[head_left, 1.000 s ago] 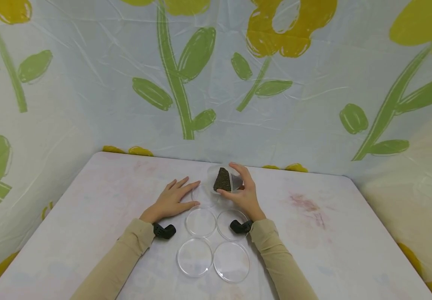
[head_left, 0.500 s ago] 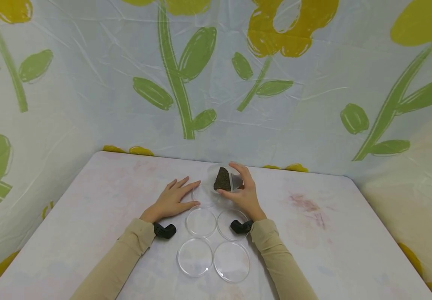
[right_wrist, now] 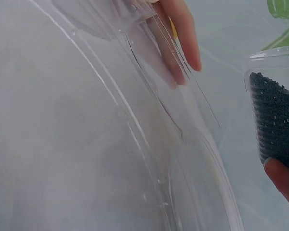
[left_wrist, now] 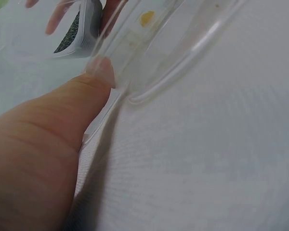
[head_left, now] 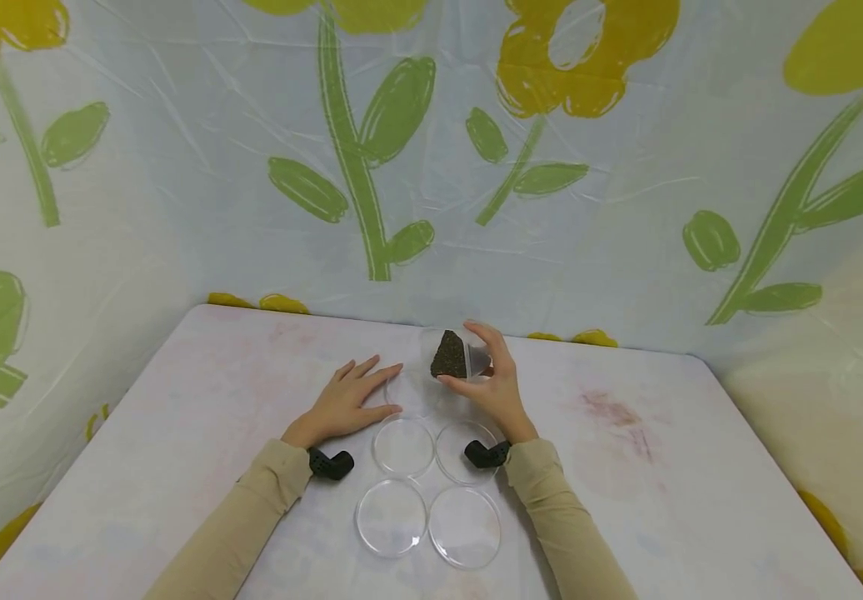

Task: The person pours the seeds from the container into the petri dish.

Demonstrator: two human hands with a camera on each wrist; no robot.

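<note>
My right hand (head_left: 495, 383) grips a tilted clear plastic container (head_left: 478, 359) above the far part of the table, thumb below and fingers along the far side. Dark granules (head_left: 448, 357) lie slanted inside; the right wrist view shows the granules (right_wrist: 277, 120) against the clear wall. Fingers spread, my left hand (head_left: 345, 402) rests on the table, with thumb and forefinger at the rim of a clear round dish (head_left: 411, 395). In the left wrist view the left thumb (left_wrist: 67, 110) touches a clear rim. Whether another dish stands under the container is hard to tell.
Several clear round dishes stand in rows nearer me: a left dish (head_left: 404, 447), a right dish (head_left: 450, 467) partly behind the wrist camera (head_left: 487, 454), and two front dishes (head_left: 391, 518). A flowered curtain (head_left: 439, 250) hangs behind the pale table (head_left: 626, 500).
The right hand has raised the container slightly and turned it a little, and the granules have shifted with it. The left hand and the dishes stay in place.
</note>
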